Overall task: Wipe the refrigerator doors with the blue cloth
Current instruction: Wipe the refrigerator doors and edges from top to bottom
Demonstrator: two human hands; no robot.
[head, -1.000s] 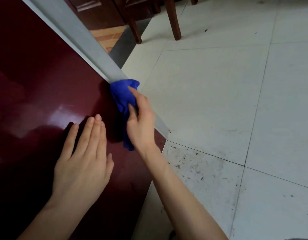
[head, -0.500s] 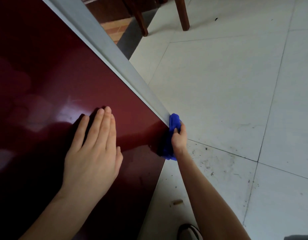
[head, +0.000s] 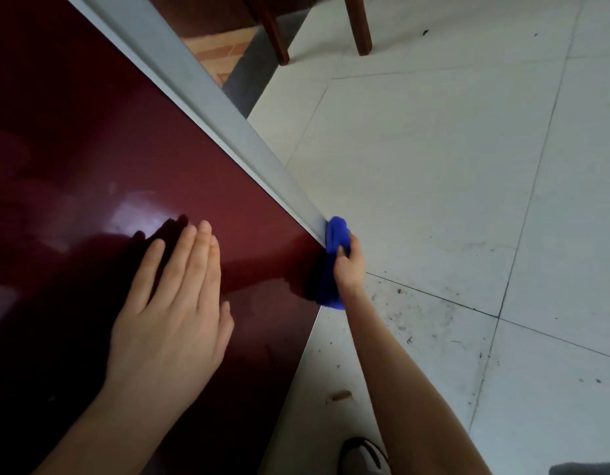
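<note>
The glossy dark red refrigerator door [head: 132,159] fills the left half of the head view, with a grey strip [head: 207,87] along its right edge. My left hand [head: 173,306] lies flat on the door, fingers together. My right hand [head: 348,265] grips the bunched blue cloth [head: 332,265] and presses it against the door's lower right corner, where the grey strip ends. Part of the cloth is hidden behind my fingers.
White floor tiles [head: 433,173] spread to the right, with dirt specks near the door's corner. Two brown chair legs [head: 358,25] stand at the top. A small tan scrap [head: 341,395] lies on the floor, and a shoe tip [head: 360,455] shows at the bottom.
My right hand slid the blue cloth down along the grey strip to the door's lower corner and has stayed there over the last half second. My left hand stayed flat on the door.
</note>
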